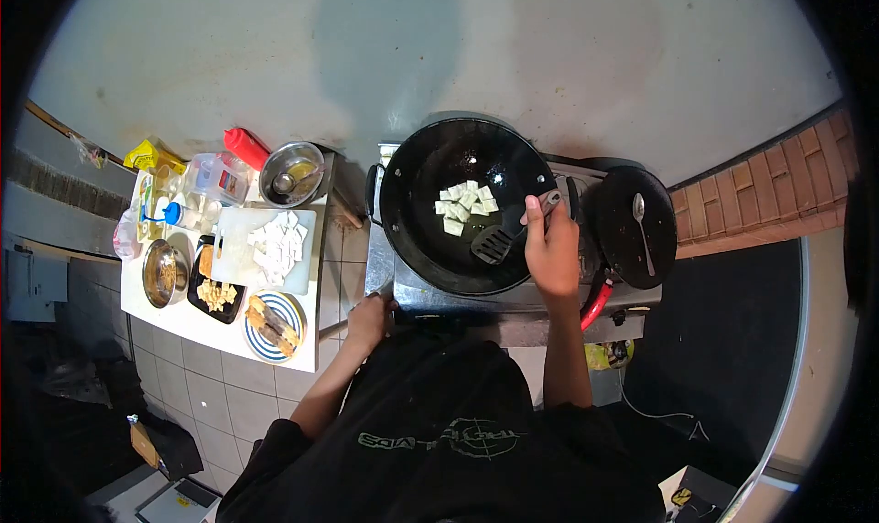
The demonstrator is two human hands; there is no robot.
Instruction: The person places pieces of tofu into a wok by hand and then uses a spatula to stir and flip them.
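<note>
My right hand (552, 248) is wrapped round the handle of a black slotted spatula (493, 245), whose head rests low inside a large black wok (430, 258). Pale white-green cubes (465, 203) lie bunched in the middle of the wok, left of the spatula head and apart from it. A little oil glistens above them. At the front left corner of the steel stove (430, 301), my left hand (371, 320) is closed at the stove's edge; what its fingers grip there is hidden.
Right of the wok, a spoon (644, 230) lies on a black pan (609, 214) with a red handle (597, 303). On the left table are a white cutting board (233, 248) with more white pieces, a black tray (222, 311), a striped plate (291, 317), metal bowls and a red bottle (245, 146).
</note>
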